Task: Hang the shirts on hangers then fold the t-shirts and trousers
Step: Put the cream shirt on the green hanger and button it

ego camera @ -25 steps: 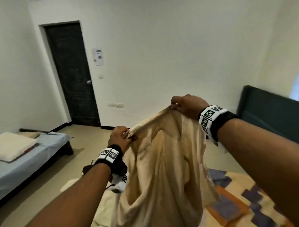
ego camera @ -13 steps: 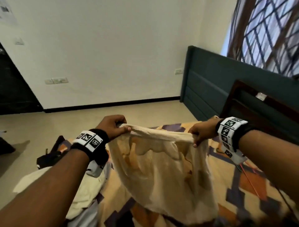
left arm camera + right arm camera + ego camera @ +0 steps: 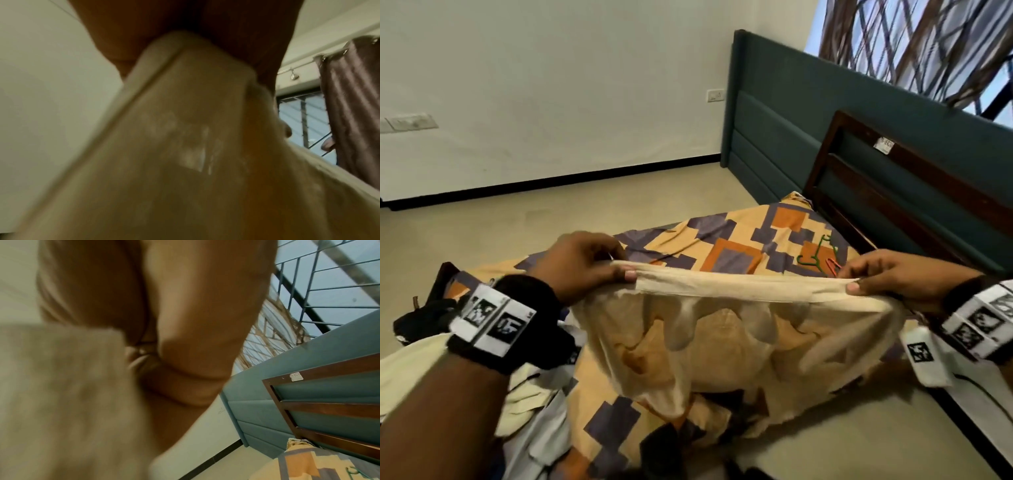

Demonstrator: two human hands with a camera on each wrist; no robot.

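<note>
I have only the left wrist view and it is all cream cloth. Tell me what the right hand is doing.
Observer: The right hand pinches the other end of the same cream garment; the top edge is stretched between both hands.
Operator: Report what lies under the cloth.
Observer: A bed with a patterned sheet in orange, purple and tan; the garment hangs above it, and its lower part bunches on the sheet.
Operator: Find me the hangers.
Observer: A green hanger and a red hanger lie on the sheet beyond the cloth, near the right hand.
Operator: Confirm the left grip.
Observer: The left hand holds the edge with fingers curled round it.
</note>
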